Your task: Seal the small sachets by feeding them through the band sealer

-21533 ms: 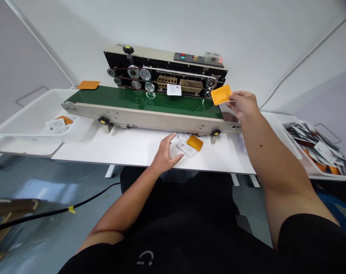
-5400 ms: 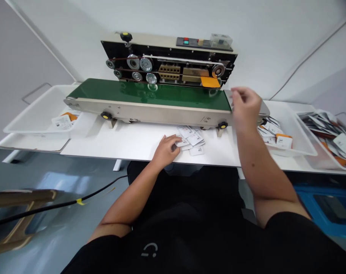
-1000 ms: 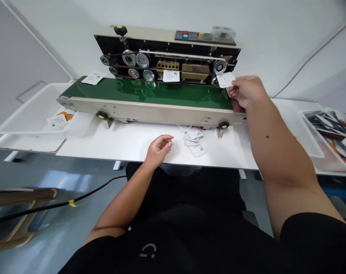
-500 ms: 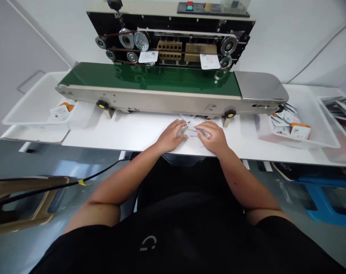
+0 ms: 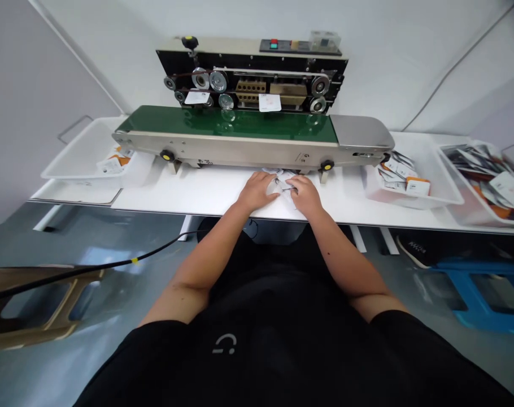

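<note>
On the white table, in front of the sealing machine (image 5: 257, 150), lies a small loose pile of white packets (image 5: 284, 180). My left hand (image 5: 256, 192) rests at the pile's left side, fingers stretched forward and thumb apart. From the right, my right hand (image 5: 306, 195) has its fingers bent round the edge of a white packet; the fingertips are partly hidden. Along the machine's rollers, two flat white packets hang over the green belt (image 5: 240, 125): a left packet (image 5: 197, 97) and a middle packet (image 5: 269, 103).
At the left stands a white bin (image 5: 77, 155) with a few white and orange packets. To the right are a bin (image 5: 441, 192) of packets and a fuller bin (image 5: 473, 212). A black cable (image 5: 155, 251) runs past a brown stool (image 5: 62, 305); a blue stool (image 5: 469, 288) is at right.
Both packets in the machine have travelled left along the rollers. My hands have closed in on the pile, the right one now bent over a packet. The camera view has shifted.
</note>
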The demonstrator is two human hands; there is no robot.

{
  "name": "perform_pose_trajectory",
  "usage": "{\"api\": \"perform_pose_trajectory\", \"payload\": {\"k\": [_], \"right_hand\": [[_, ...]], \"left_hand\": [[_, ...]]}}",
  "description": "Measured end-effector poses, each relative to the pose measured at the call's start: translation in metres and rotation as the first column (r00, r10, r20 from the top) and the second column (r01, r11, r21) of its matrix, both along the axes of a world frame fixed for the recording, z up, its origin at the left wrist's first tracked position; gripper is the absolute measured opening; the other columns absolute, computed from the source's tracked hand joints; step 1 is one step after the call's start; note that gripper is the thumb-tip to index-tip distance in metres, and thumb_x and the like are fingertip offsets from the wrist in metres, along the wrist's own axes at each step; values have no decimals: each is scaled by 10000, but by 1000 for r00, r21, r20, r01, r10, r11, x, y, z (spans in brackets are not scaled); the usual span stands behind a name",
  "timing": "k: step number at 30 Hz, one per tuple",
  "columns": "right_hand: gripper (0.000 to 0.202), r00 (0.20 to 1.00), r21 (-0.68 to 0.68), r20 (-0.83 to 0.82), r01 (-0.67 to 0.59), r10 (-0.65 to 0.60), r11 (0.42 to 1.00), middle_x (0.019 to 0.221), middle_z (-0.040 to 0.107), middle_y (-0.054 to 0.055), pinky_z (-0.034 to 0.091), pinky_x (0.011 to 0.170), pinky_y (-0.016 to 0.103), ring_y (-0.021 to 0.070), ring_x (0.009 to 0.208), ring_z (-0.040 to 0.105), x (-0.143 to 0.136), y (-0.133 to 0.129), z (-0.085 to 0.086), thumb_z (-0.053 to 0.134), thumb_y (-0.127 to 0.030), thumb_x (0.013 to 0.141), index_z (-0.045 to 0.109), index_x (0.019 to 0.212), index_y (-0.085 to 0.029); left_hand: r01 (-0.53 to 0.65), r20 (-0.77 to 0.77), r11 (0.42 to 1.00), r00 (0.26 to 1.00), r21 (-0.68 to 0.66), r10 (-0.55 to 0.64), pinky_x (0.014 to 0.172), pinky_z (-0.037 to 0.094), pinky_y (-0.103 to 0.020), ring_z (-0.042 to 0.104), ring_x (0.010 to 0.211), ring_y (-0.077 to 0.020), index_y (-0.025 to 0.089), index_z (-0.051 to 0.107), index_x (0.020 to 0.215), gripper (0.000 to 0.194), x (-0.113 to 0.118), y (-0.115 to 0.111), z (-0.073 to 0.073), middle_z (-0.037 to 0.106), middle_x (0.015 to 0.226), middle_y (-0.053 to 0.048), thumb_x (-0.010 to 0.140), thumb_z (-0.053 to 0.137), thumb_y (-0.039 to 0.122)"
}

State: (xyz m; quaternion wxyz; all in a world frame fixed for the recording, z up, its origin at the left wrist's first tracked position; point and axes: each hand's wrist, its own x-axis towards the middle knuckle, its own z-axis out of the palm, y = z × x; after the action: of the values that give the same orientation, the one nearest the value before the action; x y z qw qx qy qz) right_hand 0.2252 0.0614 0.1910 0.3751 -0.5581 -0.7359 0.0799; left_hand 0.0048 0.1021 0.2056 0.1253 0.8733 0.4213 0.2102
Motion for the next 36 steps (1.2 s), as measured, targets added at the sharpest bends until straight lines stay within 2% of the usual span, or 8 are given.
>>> {"api": "perform_pose_trajectory", "payload": {"k": [6,13,18,20,22,28,33,36], "right_hand": [[422,1000,43,4,-16,15,999,1080,769,84,540,1071,457,273,1100,672,1,-1,1,476,-23,811,816,968,-217],[334,999,160,-14,-50,53,986,964,798,52,560,1012,470,267,1018,693,1,-2,3,512,-30,787,774,813,-235],[301,987,218,-91,-109,132,970,1004,818,35,556,1062,480,260,1095,712,1,-4,5,544,-45,801,764,777,-249],[285,983,234,-135,-92,126,968,1068,820,34,551,1078,490,262,1135,710,1,-4,6,556,-59,799,763,766,-252],[272,977,223,-187,-63,106,973,1134,816,30,546,1095,491,257,1159,714,1,-5,6,563,-72,794,762,758,-254],[239,936,144,-338,-55,101,988,1094,817,21,558,1103,444,229,1155,745,1,-7,8,568,-111,799,752,745,-254],[206,929,138,-358,-49,96,989,1147,795,50,559,1115,461,243,1194,727,0,-9,10,579,-156,851,764,826,-243],[288,920,116,-385,-35,78,993,1329,711,92,585,1092,459,248,1273,674,1,-9,8,552,-214,911,772,1095,-244]], "left_hand": [[-30,-104,998,994,-63,24,1348,225,-544,261,1639,-366,211,402,1656,791,5,0,3,369,1735,-116,989,645,559],[-250,-57,964,965,93,255,1235,386,-563,514,1453,-386,148,601,1465,634,7,-4,5,630,1486,-200,968,701,529],[73,-3,976,997,205,-74,1241,426,-466,571,1431,-281,201,631,1480,480,3,5,-2,628,1533,-119,1001,627,226],[94,0,973,995,211,-97,1187,486,-470,646,1339,-271,215,736,1344,380,1,8,-4,728,1394,-103,1007,571,156],[75,7,972,997,222,-79,1132,531,-471,694,1252,-272,217,779,1262,343,0,8,-4,783,1272,-98,1015,551,147],[225,22,939,971,259,-238,1243,457,-467,600,1418,-279,188,608,1522,568,0,3,-1,642,1521,-116,967,692,276],[154,23,957,986,246,-165,1129,547,-440,715,1246,-263,211,720,1381,387,-1,9,-8,761,1340,-88,1018,588,182],[17,107,973,993,230,-43,1061,588,-415,745,1195,-261,228,756,1314,348,-4,12,-13,776,1307,-84,1034,559,163]]}}
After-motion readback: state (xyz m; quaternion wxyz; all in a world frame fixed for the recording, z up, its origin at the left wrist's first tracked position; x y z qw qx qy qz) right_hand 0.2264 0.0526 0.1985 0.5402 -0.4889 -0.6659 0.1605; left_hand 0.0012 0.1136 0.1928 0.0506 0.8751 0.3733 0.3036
